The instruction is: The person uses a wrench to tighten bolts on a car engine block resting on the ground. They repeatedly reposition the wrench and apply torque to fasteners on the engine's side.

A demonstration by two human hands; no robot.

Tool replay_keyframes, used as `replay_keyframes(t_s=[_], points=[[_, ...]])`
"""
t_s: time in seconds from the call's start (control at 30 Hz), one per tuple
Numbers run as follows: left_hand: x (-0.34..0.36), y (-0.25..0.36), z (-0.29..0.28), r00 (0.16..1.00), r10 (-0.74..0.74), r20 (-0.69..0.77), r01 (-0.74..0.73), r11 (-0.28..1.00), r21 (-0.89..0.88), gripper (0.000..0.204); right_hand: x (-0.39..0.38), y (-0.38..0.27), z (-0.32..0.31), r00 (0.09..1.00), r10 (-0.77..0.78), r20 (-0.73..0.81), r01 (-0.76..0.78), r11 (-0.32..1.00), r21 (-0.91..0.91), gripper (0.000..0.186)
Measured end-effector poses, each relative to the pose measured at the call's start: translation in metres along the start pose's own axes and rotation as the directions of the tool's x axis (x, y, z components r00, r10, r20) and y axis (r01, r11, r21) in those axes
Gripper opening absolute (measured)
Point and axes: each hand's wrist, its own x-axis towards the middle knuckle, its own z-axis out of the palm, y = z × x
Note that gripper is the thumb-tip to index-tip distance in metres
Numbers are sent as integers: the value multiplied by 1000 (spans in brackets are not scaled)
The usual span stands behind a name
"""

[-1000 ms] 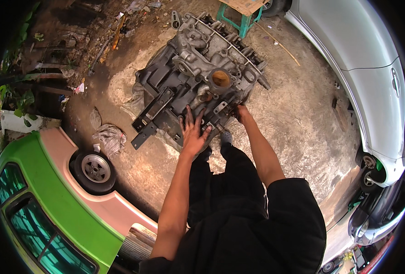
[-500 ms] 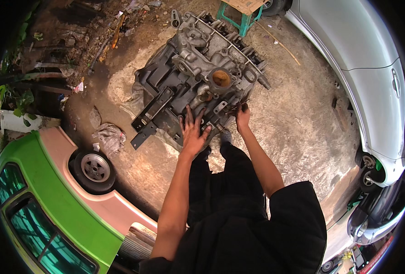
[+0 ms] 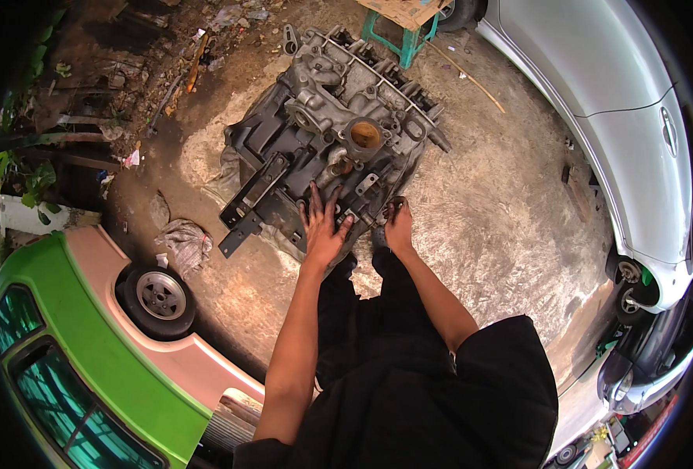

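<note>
A large grey metal engine point(image 3: 323, 148) stands on the ground before me, with a round brownish opening point(image 3: 364, 135) on its upper side. My left hand point(image 3: 325, 227) rests on the near side of the engine, fingers spread and dirty with grease. Beside the engine's near right corner, my right hand point(image 3: 398, 228) is closed, its fingers curled. Something dark shows at those fingers, too small to make out. Black metal brackets point(image 3: 257, 195) stick out on the engine's left side.
A green and pink vehicle point(image 3: 128, 344) stands at the lower left, a silver car point(image 3: 596, 70) along the right. Behind the engine is a green stool point(image 3: 401, 43) with cardboard on top. A crumpled sack point(image 3: 186, 244) lies on the concrete at left.
My right hand has come down along the engine's near right corner, closer to me. My left hand stays spread on the engine. The whole view has shifted slightly.
</note>
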Motion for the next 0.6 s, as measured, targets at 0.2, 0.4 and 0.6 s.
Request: replay_keyframes(t_s=[0.2, 0.4, 0.6], points=[[0, -1, 0, 999, -21, 36, 22, 1000, -20, 68, 49, 44, 4, 888, 458, 25, -255, 447, 857, 12], [1, -2, 0, 999, -23, 47, 23, 1000, -7, 70, 86, 48, -10, 855, 423, 300, -469, 383, 796, 12], [1, 0, -1, 999, -31, 43, 31, 1000, 0, 69, 110, 52, 3, 789, 440, 430, -588, 337, 735, 20]])
